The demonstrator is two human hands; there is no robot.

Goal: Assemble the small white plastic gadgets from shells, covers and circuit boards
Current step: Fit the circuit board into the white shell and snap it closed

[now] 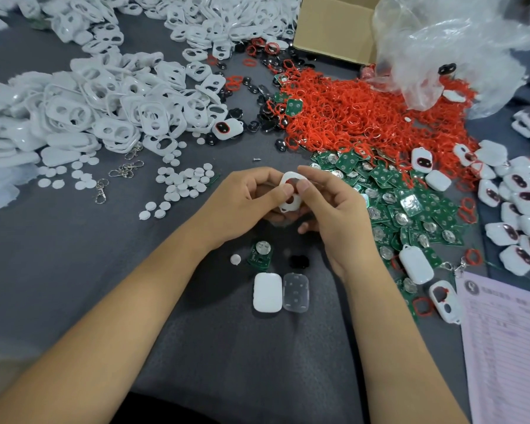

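Left hand (242, 197) and right hand (328, 206) meet at the centre of the frame, both grasping one white shell (291, 192) between them; fingers of each hand curl round its edges and both thumbs press on its face, where a trace of red shows at the upper opening; whether that is a red ring being seated cannot be confirmed, the thumbs cover most of it.

Laid out just below the hands, lower centre: one circuit board (260, 255) with its coin cell up, a small white disc (235, 259) to its left, a black pad (299, 261) to its right, then a white cover (267, 292) and a clear insert (296, 292) side by side, touching or nearly so; these appear to be the remaining parts for this unit.

Judgement on the step: the fitting at the opening should be pressed evenly round its rim, thumbs working outward, shell supported from behind by the fingers so it does not flex; check the part sits flush before reaching for the board.

Stock noted: shells piled at upper left (104, 102), red rings (349, 117) at upper centre-right, boards (410, 215) at right, finished gadgets (520, 209) at the far right edge.
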